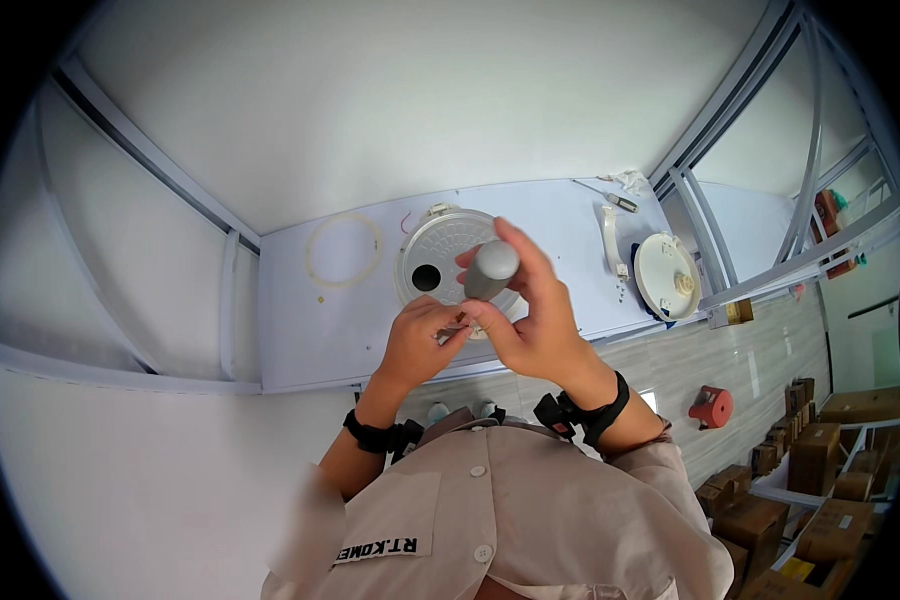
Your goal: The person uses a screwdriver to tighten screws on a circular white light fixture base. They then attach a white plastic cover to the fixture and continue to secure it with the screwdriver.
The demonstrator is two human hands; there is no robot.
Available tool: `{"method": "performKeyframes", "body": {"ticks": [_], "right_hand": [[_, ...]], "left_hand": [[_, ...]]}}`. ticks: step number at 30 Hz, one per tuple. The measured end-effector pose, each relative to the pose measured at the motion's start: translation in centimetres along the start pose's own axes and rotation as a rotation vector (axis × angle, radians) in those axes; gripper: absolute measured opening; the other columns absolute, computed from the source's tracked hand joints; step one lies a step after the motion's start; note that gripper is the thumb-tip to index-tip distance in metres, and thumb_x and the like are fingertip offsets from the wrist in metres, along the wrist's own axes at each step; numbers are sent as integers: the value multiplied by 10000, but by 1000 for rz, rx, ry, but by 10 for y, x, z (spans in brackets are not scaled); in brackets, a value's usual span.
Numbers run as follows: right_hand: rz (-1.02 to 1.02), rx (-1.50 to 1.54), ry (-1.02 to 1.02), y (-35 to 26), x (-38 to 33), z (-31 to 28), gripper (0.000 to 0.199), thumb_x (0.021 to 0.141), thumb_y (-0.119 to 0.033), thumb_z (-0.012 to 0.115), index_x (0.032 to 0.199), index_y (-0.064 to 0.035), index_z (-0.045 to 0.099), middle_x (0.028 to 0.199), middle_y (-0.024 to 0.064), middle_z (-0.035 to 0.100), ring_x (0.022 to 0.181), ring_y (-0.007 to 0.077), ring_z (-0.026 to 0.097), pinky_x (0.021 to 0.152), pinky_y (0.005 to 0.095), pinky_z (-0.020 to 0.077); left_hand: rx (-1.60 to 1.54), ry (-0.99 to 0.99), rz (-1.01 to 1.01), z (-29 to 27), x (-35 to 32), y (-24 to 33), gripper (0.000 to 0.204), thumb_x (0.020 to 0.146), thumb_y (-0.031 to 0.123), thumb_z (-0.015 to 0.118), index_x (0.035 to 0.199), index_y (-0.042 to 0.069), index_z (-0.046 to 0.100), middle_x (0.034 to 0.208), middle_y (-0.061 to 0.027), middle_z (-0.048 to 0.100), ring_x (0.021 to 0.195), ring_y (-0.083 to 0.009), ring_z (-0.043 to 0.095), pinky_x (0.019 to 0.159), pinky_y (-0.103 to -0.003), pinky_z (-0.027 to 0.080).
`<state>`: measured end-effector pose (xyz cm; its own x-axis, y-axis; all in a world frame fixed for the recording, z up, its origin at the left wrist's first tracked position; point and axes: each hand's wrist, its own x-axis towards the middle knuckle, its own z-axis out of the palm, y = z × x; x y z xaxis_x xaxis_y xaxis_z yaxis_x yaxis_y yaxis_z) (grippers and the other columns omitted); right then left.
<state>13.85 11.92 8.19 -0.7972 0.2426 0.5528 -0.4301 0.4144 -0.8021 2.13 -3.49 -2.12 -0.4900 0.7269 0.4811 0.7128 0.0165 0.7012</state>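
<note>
My right hand (537,325) is wrapped around a thick grey cylindrical tool (492,268) with a rounded top end, held upright over the table. Close beside it, my left hand (417,338) pinches near the tool's lower end; what sits between those fingertips is too small to make out. Both hands are above the near side of a round silvery metal piece (448,240) with embossed marks and a dark round opening (426,277). The hands partly hide this piece.
A pale ring (313,268) lies on the white table (300,345) at left. To the right are a curved white strip (611,240), a screwdriver (621,202), a cloth (630,181) and a round cream lid-like part (660,275). A red stool (711,408) stands on the floor.
</note>
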Motion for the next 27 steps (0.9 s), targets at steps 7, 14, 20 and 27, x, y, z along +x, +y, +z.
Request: {"method": "performKeyframes", "body": {"ticks": [7, 14, 20, 27], "right_hand": [[-83, -56, 30, -6, 3, -11, 798, 957, -56, 786, 1630, -24, 360, 1265, 206, 705, 1072, 265, 746, 958, 412, 603], [-69, -77, 52, 0, -5, -12, 735, 930, -74, 798, 1573, 0, 451, 1290, 234, 708, 1086, 314, 754, 935, 416, 610], [-66, -76, 105, 2, -11, -12, 729, 912, -92, 818, 1555, 1, 487, 1289, 236, 717, 1079, 328, 761, 923, 411, 613], [-68, -92, 102, -5, -16, -10, 775, 946, -71, 811, 1597, 0, 395, 1212, 187, 723, 1045, 245, 747, 940, 410, 606]], "left_hand": [[10, -3, 41, -4, 2, 2, 153, 829, 56, 842, 972, 61, 791, 878, -52, 793, 777, -243, 696, 703, -370, 578], [-3, -12, 55, -6, 4, 2, 127, 848, 61, 835, 968, 72, 794, 860, -56, 787, 757, -245, 689, 699, -373, 573], [-42, -24, 55, -6, 4, -2, 117, 868, 89, 829, 980, 69, 800, 844, -70, 775, 751, -252, 684, 682, -385, 555], [-40, -26, 19, -4, 4, -1, 118, 871, 72, 811, 988, 70, 801, 849, -74, 777, 769, -270, 693, 707, -396, 561]]}}
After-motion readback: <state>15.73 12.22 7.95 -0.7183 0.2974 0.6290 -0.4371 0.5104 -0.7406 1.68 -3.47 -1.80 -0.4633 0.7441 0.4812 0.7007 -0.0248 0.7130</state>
